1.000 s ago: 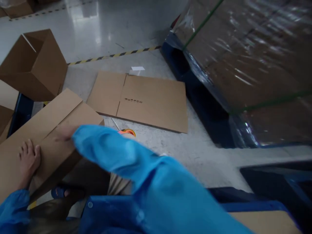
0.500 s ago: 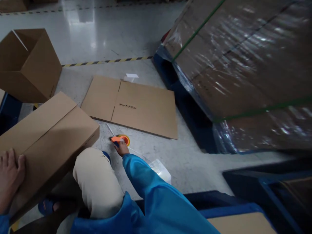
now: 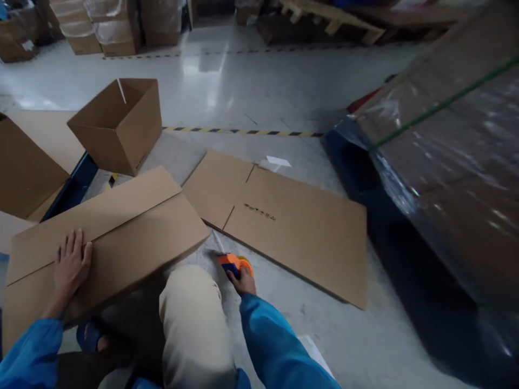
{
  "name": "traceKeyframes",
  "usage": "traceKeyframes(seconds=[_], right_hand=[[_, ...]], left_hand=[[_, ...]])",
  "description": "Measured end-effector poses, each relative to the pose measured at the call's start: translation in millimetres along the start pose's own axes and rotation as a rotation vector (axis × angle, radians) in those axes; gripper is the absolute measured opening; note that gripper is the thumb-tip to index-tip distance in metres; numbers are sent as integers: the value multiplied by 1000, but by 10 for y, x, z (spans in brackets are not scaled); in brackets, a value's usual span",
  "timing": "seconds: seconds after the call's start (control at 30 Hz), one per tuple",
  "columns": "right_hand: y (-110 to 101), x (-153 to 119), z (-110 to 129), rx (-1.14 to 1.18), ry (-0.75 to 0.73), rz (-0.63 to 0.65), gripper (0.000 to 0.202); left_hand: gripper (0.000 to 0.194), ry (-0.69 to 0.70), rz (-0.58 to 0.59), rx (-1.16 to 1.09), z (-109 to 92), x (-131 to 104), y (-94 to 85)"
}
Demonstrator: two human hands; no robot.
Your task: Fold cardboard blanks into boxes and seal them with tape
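Head view: left fingers spread flat on one closed brown box; right fingers grip one orange-and-blue tape dispenser.

Orange-and-blue tape dispenser: partly hidden by bare right hand.
Small black print on flat brown cardboard: illegible.
Plastic-wrapped brown carton stack: cut off at right, blurred.

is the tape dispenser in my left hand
No, your right hand holds the tape dispenser, while your left hand rests on the closed box.
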State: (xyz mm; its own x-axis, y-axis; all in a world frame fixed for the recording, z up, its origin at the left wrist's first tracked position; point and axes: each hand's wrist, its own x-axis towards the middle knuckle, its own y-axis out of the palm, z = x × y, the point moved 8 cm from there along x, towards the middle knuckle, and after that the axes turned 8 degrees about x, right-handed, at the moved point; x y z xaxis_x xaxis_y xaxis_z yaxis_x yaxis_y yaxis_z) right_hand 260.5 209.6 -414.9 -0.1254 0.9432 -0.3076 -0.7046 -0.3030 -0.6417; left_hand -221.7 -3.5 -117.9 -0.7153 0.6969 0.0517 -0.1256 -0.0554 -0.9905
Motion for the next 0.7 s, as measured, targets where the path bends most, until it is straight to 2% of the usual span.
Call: traceKeyframes(seconds=[0.1,0.17,0.23,0.33,0.37,0.43,0.5,0.6,0.7], right_hand=[[-403,-105,166,191,-7,-56,72],[-721,-43,450,434,-3,-107,71],[-979,146,937,682,-26,-167,64],[-1102,575,2029,755,-218,-233,65],[-1046,724,2401,726,-272,-245,65],[-796,993,3028,669,-303,-229,59],[-469,1166,3471,593,-297,-199,52],[-31,1222,3771,476,-275,-144,46],[190,1145,3734,341,-229,-121,45]], left_hand=[[68,-3,-14,-36,35,-20,35],[67,-9,-17,-73,66,-18,56],[67,-32,-28,-129,116,-6,62],[70,-71,-76,-236,213,21,35],[70,-85,-97,-273,248,26,27],[66,-117,-137,-343,316,24,28],[58,-160,-176,-418,368,1,60],[47,-198,-248,-542,391,-48,124],[41,-256,-282,-616,529,-95,159]])
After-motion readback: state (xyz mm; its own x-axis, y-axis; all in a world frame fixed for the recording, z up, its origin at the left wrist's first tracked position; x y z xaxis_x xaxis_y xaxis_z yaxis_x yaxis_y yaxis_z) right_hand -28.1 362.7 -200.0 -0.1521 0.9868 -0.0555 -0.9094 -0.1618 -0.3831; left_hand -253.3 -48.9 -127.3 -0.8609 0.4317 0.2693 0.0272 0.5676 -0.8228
